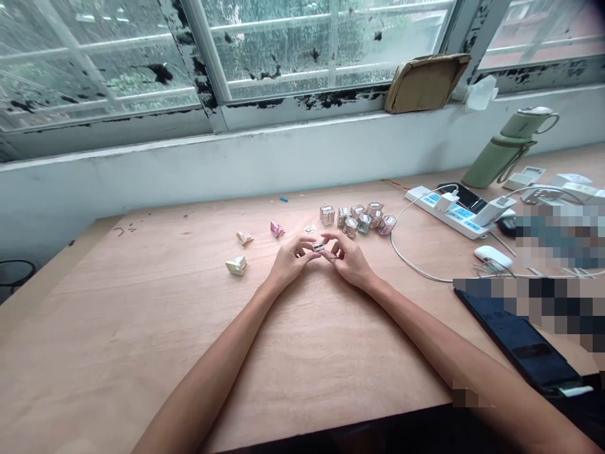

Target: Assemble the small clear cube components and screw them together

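My left hand [295, 257] and my right hand [346, 257] meet over the middle of the wooden table, fingers pinched on either side of one small metallic-looking piece [318, 247]. Its details are too small to tell. Just beyond the fingertips lies a small pale patterned piece [309, 229]. Behind my right hand stand several small clear and tinted faceted containers [363, 222]. To the left of my left hand lie a pink folded-looking piece [276, 229], a peach one [244, 238] and a pale yellow one [236, 265].
A white power strip [449, 211] with plugs and a looping cable lies right of the containers. Farther right are a green bottle [496, 154], a white case [493, 258] and a dark tablet-like device [520, 340]. A small blue bit [283, 199] lies near the wall.
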`<state>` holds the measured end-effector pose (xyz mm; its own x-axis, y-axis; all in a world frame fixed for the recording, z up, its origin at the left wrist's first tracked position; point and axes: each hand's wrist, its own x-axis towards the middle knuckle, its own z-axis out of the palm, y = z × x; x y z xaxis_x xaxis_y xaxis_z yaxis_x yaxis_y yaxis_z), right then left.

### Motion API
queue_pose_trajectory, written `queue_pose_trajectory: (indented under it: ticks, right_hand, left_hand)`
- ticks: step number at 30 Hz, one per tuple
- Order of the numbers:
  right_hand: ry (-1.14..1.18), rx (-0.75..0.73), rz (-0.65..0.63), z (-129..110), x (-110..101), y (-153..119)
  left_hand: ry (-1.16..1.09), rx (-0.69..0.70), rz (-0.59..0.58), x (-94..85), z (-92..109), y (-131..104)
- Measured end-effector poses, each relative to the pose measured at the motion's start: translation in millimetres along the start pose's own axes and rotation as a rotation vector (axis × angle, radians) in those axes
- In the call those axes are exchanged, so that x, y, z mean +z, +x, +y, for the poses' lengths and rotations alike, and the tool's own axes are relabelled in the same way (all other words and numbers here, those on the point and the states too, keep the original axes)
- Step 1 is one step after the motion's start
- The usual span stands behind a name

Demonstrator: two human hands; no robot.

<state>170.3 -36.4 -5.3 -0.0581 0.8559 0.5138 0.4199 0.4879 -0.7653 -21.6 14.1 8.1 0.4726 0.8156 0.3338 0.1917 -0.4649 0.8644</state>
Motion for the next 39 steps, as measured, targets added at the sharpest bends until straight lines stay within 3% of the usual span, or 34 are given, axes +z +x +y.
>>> queue_pose_trajectory:
  ticks: [7, 11, 14, 20, 26, 31, 39]
  right_hand:
    - [0.057, 0.102, 0.321, 2.0, -6.3, 4.3]
    - [0.065, 0.293, 0.368, 15.3, -10.1, 7.8]
    - [-0.006, 0.367, 0.387, 23.3, -11.3, 9.6]
    - [0.018, 0.193, 0.44, 33.0, -5.5, 11.7]
    - [0.103, 0.013, 0.273, 23.7, -2.2, 10.6]
    - [-0.009, -0.178, 0.253, 9.9, -1.1, 6.8]
    - [-0.152, -0.199, 0.282, 5.2, 2.8, 8.4]
  left_hand:
    - [0.244, 0.026, 0.008, -2.5, 2.5, -0.1]
    - [0.39, 0.189, -0.05, -2.0, -5.5, 2.2]
    - [0.506, 0.212, -0.068, -1.0, -11.4, 4.0]
    - [0.721, 0.241, -0.125, 3.9, -11.5, 2.7]
    - [0.78, 0.284, -0.151, 6.3, -7.1, 0.6]
    - [0.731, 0.267, -0.094, 6.3, -5.1, -2.0]
    - [0.75, 0.255, -0.119, 6.4, -1.0, -2.7]
